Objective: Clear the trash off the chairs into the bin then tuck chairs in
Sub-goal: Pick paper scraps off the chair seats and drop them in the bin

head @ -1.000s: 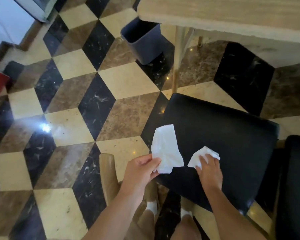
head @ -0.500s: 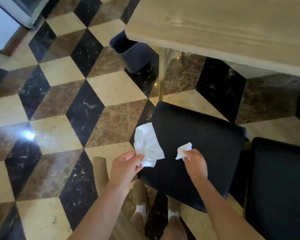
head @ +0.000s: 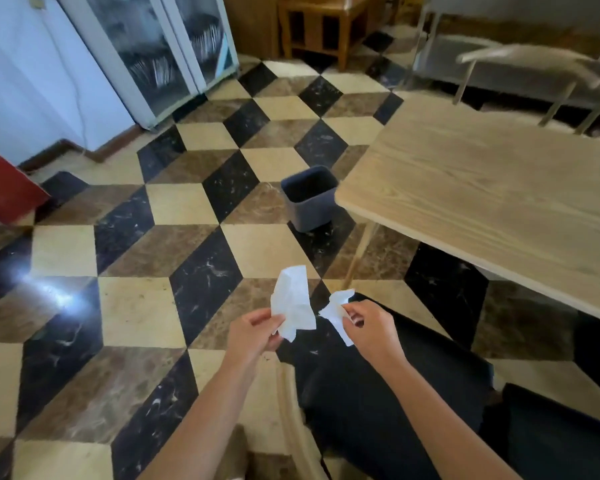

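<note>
Nearest me, my two forearms reach forward over the black chair seat [head: 378, 403], which sits pulled out from the desk [head: 482, 188]; a second dark seat [head: 561, 434] shows at the near right edge. My left hand [head: 253, 332] pinches the larger tissue [head: 293, 303] by its lower corner, so the sheet stands up with its long axis running roughly near to far. My right hand [head: 369, 327] is closed around the smaller crumpled tissue [head: 336, 310], scraps of it sticking out above and below the fingers. The two pieces hang close together, just apart, both lifted clear of the seat. I see no other trash on the part of the seat that shows.

Farther out, across the chequered floor [head: 187, 251], the bin [head: 309, 197] stands upright and open-topped just beside the near left corner of the desk. It lies straight ahead of both hands and well apart from them, lined up a little closer to my right hand, though neither reaches it from here. I judge the next move is a step forward, then both tissues dropped into the opening, keeping clear of the desk edge that hangs beside the bin's right rim.
</note>
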The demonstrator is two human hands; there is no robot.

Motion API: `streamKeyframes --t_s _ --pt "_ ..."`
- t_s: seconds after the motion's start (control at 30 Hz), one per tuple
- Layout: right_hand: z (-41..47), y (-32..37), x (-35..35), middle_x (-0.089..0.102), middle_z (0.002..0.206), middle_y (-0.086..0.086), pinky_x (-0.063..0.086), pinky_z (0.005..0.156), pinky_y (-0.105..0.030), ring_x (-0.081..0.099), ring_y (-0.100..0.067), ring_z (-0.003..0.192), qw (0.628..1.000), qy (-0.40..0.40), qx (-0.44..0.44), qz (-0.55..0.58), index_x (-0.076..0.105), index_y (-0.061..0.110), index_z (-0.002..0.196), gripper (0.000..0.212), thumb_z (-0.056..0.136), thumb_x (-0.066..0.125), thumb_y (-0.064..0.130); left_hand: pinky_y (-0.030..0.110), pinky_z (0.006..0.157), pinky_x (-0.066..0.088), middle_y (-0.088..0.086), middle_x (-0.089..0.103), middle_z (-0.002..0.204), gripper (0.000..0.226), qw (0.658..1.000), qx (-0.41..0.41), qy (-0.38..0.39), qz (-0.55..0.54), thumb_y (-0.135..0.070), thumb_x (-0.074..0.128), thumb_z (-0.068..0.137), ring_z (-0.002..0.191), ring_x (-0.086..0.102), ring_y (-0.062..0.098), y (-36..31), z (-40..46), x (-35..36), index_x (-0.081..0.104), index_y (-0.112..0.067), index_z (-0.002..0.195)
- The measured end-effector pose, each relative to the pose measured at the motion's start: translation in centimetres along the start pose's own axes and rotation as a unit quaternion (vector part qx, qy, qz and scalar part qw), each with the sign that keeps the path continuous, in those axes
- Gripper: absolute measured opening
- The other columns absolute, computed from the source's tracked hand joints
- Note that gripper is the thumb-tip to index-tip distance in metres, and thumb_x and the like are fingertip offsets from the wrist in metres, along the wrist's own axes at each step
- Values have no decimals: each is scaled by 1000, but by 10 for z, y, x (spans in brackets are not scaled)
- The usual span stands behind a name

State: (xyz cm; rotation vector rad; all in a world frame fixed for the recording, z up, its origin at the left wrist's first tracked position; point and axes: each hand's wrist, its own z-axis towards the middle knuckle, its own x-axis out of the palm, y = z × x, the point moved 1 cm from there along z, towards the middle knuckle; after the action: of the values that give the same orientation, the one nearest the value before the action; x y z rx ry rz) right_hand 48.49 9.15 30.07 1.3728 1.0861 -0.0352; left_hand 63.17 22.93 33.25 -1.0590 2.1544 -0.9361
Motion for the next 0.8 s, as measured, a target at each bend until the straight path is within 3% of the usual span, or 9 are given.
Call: streamKeyframes --t_s 0.13,0.27,0.33,0.53,0.6,0.7,0.8 --pt "14 64 29 64 83 8 37 59 -7 59 -4 74 1000 4 -23 -4 70 14 101 15 87 63 14 22 62 52 7 68 104 27 999 34 -6 30 -16 69 82 78 64 15 -18 31 -61 67 -10 109" --pt "28 126 71 63 86 9 42 65 -16 60 -8 81 1000 1 -20 0 69 17 102 16 87 63 17 38 78 58 14 71 101 23 998 53 23 33 -10 68 83 84 68 26 -41 67 -135 69 -3 104" --pt "34 155 91 64 88 7 42 69 -18 60 -10 83 1000 -2 -11 2 68 18 104 18 87 62 17 28 63 58 14 72 93 18 996 69 31 39 -8 68 82 77 68 24 -57 83 -170 70 -2 100" --pt "59 220 137 61 76 10 39 54 -3 54 2 69 999 -19 -33 -4 65 18 91 7 84 66 16 19 51 54 2 70 80 8 996 73 40 33 -3 67 82 71 67 14 -101 131 -225 71 -10 85" --pt "73 230 144 60 74 12 38 53 -4 54 5 68 999 -19 -29 -4 66 19 88 4 84 67 18 22 55 56 3 70 81 10 996 71 49 30 -3 66 83 72 68 16 -113 147 -228 70 -6 92" --pt "103 236 149 61 73 14 37 54 -6 55 4 69 1000 -26 -16 1 67 21 84 1 84 67 20 35 75 57 12 69 91 18 996 61 62 20 -2 67 82 81 67 23 -131 175 -220 68 -1 100" --pt "141 238 150 63 74 14 38 55 -6 57 3 70 999 -32 -10 12 66 24 81 4 84 67 22 32 72 57 8 69 88 17 996 59 60 23 -4 67 82 83 66 21 -150 209 -205 68 -2 100"
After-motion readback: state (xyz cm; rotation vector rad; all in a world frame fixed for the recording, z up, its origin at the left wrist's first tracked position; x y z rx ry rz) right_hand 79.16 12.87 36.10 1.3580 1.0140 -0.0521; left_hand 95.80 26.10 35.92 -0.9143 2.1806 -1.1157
